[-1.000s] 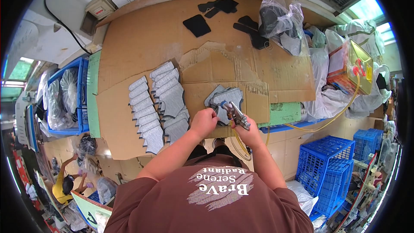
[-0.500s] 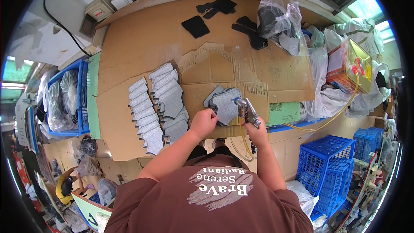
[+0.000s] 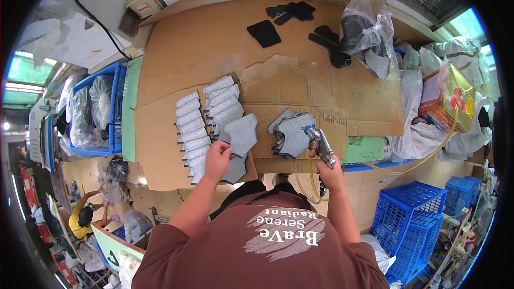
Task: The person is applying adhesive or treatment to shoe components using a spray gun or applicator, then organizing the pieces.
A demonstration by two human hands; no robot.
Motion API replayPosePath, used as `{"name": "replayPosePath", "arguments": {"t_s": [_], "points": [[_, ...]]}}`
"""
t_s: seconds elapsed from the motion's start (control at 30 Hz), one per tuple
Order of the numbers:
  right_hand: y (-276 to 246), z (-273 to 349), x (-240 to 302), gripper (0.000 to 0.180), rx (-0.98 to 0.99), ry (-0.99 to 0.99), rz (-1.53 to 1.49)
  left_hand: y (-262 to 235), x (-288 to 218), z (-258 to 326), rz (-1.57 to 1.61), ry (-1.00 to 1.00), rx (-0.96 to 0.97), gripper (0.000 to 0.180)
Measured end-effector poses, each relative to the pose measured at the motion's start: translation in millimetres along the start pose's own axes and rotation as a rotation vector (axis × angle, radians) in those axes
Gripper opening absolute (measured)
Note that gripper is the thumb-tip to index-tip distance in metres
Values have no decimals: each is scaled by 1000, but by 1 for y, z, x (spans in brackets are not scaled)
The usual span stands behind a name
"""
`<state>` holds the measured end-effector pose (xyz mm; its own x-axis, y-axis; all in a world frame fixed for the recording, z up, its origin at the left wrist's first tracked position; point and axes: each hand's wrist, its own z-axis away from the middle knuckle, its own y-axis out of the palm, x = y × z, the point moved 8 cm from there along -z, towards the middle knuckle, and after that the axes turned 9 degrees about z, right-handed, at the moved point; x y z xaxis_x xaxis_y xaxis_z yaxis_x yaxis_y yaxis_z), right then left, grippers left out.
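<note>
Since the earlier frame our left hand [image 3: 217, 159] has carried one grey piece [image 3: 239, 135] leftward off the stack [image 3: 294, 132], fingers pinching its lower edge. Our right hand [image 3: 327, 167], nearer the stack, grips the spray gun [image 3: 320, 143], nozzle toward it, over the cardboard worktop [image 3: 214, 48].

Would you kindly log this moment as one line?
left hand: holds grey piece | right hand: holds spray gun | nozzle: at grey stack

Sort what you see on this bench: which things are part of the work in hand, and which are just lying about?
In use: left hand holding a grey piece; right hand holding a spray gun over the grey stack; laid-out rows.

Lying about: black pieces; plastic bags; blue crates; yellow tin.
</note>
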<state>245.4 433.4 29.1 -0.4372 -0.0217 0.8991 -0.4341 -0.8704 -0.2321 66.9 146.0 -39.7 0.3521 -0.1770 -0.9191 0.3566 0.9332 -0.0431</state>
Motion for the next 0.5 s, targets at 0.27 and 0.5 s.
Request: {"name": "replayPosePath", "arguments": {"t_s": [0.27,0.5], "points": [[13,-1,2,23,90,9,22,-37,11,-13,-52,-110,-158,11],[16,0,8,24,89,-33,18,22,-67,8,-799,393,-113,20]]}}
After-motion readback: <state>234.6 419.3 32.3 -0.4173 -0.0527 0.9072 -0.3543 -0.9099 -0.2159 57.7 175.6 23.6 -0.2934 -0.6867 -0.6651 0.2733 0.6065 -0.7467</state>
